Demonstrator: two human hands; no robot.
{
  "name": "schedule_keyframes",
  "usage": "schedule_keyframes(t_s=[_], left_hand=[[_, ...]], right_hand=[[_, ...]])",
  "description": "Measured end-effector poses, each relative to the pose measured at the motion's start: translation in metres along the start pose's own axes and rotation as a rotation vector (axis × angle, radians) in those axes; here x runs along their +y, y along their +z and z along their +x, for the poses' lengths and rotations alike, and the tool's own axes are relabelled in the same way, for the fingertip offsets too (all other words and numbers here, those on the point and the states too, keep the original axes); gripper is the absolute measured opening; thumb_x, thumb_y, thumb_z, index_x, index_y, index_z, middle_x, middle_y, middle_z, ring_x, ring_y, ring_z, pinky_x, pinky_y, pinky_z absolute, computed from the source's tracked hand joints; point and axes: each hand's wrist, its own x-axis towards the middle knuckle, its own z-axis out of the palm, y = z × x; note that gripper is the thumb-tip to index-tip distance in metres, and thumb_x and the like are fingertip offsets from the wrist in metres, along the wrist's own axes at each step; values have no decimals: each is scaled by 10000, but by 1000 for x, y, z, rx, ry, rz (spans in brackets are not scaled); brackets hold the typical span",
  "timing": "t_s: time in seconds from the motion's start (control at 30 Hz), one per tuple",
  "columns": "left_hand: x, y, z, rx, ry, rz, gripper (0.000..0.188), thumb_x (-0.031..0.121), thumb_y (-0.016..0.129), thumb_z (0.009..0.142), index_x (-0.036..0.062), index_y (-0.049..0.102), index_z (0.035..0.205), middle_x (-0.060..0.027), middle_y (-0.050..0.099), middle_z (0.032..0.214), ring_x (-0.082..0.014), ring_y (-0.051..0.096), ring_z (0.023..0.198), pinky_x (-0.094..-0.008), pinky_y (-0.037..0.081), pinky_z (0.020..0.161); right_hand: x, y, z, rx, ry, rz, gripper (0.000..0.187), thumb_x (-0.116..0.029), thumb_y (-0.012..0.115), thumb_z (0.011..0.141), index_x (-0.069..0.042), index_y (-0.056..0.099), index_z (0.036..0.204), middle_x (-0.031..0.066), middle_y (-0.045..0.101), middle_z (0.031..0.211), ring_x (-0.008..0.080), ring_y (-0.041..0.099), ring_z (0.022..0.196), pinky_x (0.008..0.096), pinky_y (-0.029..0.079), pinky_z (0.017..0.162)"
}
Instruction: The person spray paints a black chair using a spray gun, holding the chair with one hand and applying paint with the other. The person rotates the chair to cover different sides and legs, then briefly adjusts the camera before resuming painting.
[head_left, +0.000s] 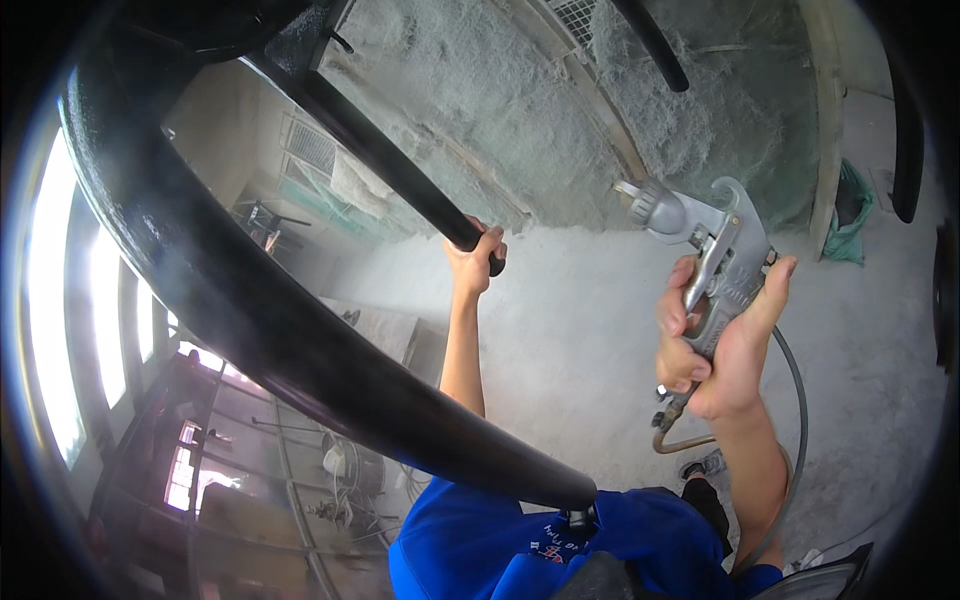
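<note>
My left hand is wrapped around the lower end of a straight black bar, which runs up to a dark part at the upper left. My right hand grips a grey metal spray gun, its fingers around the handle and trigger and the thumb raised along the back. The gun's nozzle faces up and left, apart from the bar. A thick, glossy black curved tube sweeps across the foreground from the upper left, in front of my left upper arm and blue shirt.
A hose hangs from the gun beside my right forearm. Fibrous, dust-coated filter panels stand ahead, above a pale floor. More black bars hang at the top and right. A green bag sits at the right; bright windows line the left.
</note>
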Motion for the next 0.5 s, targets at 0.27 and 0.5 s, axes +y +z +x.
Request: schedule_keyframes(t_s=[0.27,0.5], left_hand=[[-40,-66,-33,-161,67,396,1133,38,839,775,88,68,1603,-208,492,1374,-311,546,1255,-467,509,1002],[-142,-191,-304,234,-713,660,1274,139,879,817,124,-91,1641,-343,445,1474,-337,640,1173,-407,577,926]], right_hand=[[30,3,-1,241,181,-63,918,-876,172,928,-36,536,990,71,552,701,98,288,363,288,292,357],[88,-63,-2,523,354,-234,791,-774,247,1003,-38,531,942,62,543,684,107,316,373,300,293,353]])
